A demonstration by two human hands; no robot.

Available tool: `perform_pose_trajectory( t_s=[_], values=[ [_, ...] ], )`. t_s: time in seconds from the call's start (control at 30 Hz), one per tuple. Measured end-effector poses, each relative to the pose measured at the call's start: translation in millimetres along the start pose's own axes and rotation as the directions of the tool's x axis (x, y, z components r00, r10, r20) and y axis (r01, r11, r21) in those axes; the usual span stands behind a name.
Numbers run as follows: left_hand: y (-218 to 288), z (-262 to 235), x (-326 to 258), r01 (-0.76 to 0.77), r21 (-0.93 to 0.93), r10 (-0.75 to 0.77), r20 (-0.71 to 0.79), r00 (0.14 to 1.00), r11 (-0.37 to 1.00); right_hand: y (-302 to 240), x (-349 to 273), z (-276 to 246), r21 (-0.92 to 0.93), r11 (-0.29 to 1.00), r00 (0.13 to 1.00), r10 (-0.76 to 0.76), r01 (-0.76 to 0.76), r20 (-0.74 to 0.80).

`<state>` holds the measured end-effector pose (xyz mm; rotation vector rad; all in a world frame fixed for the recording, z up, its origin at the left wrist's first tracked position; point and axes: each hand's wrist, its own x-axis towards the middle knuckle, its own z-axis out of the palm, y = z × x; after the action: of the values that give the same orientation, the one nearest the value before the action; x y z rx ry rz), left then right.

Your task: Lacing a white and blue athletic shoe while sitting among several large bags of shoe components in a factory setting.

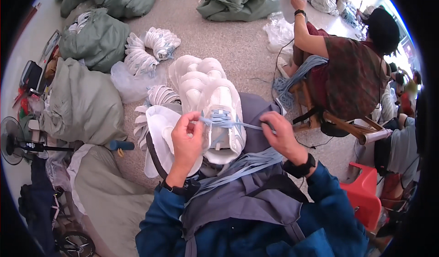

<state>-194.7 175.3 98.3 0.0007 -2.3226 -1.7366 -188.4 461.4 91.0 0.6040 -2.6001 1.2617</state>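
In front of me lies a white shoe upper (222,99), its toe pointing away, with a light blue shoelace (221,119) crossing back and forth through its eyelets. My left hand (186,140) pinches one end of the lace close to the shoe's left side. My right hand (284,139), out to the right, grips the other end, which runs taut from the shoe. More white uppers (188,74) are stacked behind and under this one. Across the grey apron (219,211) on my lap lies a bundle of loose blue laces (249,165).
Large grey-green sacks (82,104) line the left, near a black fan (13,140). Bundled white uppers (157,44) lie on the floor ahead. At the right, a person (347,69) sits on a wooden chair (315,113) holding white uppers. A red stool (363,193) stands near my right elbow.
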Motion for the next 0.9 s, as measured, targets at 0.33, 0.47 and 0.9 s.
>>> perform_pose_trajectory(
  t_s=[0.33,0.47,0.9],
  values=[
    [13.1,-17.7,27.8,0.353,-0.027,-0.290,0.514,0.807,0.935,-33.7,28.9,37.7,0.208,0.951,0.962,0.187,-0.227,0.198],
    [3.1,-13.8,25.4,0.462,-0.238,-0.335,0.426,0.840,0.855,-25.6,22.4,27.2,0.325,0.915,0.964,0.186,-0.240,0.187],
    [22.2,2.2,-27.7,-0.057,0.315,0.033,0.079,0.996,0.948,8.7,-12.9,-14.8,0.490,0.726,0.857,0.274,-0.482,0.437]
  ],
)
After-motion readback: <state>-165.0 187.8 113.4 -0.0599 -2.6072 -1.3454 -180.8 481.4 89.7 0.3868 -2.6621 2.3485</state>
